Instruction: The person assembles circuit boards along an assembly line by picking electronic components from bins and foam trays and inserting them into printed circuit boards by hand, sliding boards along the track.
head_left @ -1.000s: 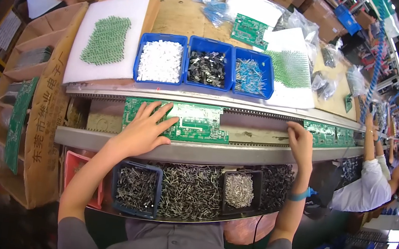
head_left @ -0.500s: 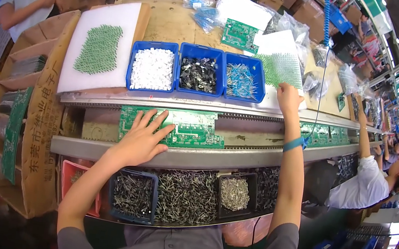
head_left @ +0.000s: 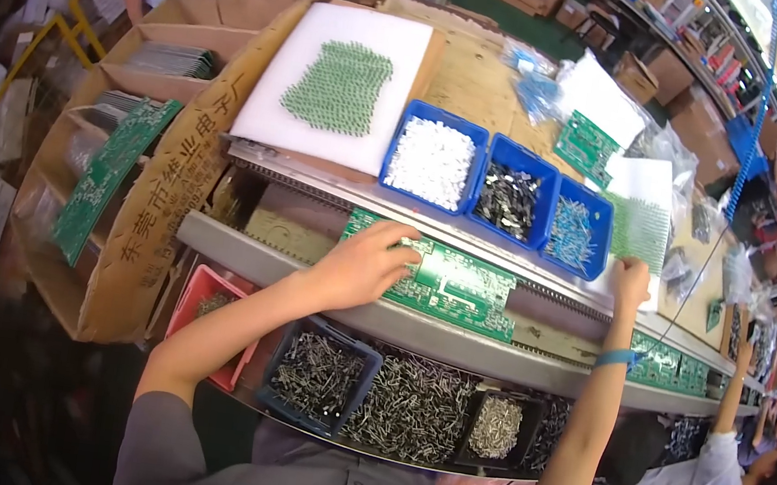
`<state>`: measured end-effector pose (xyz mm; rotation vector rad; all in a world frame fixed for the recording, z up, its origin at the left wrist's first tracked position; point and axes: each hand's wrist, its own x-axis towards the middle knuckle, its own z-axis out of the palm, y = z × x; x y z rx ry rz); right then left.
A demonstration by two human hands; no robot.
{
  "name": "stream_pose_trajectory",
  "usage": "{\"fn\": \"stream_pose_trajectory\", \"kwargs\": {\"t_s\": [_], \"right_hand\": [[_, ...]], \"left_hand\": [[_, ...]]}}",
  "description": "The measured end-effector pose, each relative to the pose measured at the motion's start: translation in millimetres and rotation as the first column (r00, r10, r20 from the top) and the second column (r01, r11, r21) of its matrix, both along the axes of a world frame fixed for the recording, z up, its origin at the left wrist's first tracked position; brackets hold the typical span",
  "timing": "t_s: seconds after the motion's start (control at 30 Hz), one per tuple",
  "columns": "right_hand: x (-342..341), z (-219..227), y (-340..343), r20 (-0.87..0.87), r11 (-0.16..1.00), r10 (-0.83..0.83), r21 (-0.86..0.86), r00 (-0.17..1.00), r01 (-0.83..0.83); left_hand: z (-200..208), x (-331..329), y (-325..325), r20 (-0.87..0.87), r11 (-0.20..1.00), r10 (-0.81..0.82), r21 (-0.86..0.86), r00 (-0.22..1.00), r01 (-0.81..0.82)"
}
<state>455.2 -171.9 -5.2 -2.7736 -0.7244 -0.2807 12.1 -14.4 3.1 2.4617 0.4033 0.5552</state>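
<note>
A green circuit board (head_left: 461, 286) lies in the rail track in front of me. My left hand (head_left: 368, 264) rests over its left part, fingers bent and somewhat apart, with nothing visible in them. At the near edge of a white foam sheet (head_left: 646, 286), my right hand (head_left: 633, 281) is closed in a pinch; whatever is between its fingertips is hidden. Small green parts (head_left: 634, 226) stand in rows on that sheet. A blue band (head_left: 617, 357) circles my right wrist. Beside that hand stands a blue bin of blue-bodied leaded parts (head_left: 571, 235).
Blue bins hold white parts (head_left: 430, 162) and black parts (head_left: 510, 200). Another foam sheet (head_left: 268, 114) bears green parts. Near me are a red bin (head_left: 189, 300), a dark blue bin (head_left: 317, 375) and loose metal parts (head_left: 411, 407). A divided cardboard box (head_left: 162, 213) stands left; co-workers sit right.
My view has swung left, so the scene sits further right. My left hand's flat fingers are now bent and further left on the board. My pinched right hand has come nearer the sheet's front edge.
</note>
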Motion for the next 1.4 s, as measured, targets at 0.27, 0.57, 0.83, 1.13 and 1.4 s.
{"fn": "stream_pose_trajectory", "kwargs": {"t_s": [0.27,0.57,0.83,1.13,1.4], "right_hand": [[11,-6,-3,0.152,0.997,-0.001,-0.082,0.988,0.013],[-63,32,-33,0.240,0.889,0.349,0.221,0.906,-0.401],[-155,30,-42,-0.121,0.593,0.801,0.301,0.587,-0.747],[-172,21,-45,-0.096,0.530,0.848,0.179,0.522,-0.829],[-169,21,-45,-0.084,0.531,0.848,0.139,0.524,-0.836]], "left_hand": [[19,-39,93,0.291,0.774,0.587,0.070,0.755,-0.629],[17,-56,132,0.207,0.760,0.589,0.186,0.781,-0.623],[21,-63,140,0.156,0.797,0.533,0.237,0.831,-0.556],[14,-67,148,0.132,0.827,0.463,0.293,0.877,-0.480],[25,-62,136,0.187,0.812,0.530,0.171,0.827,-0.558]]}}
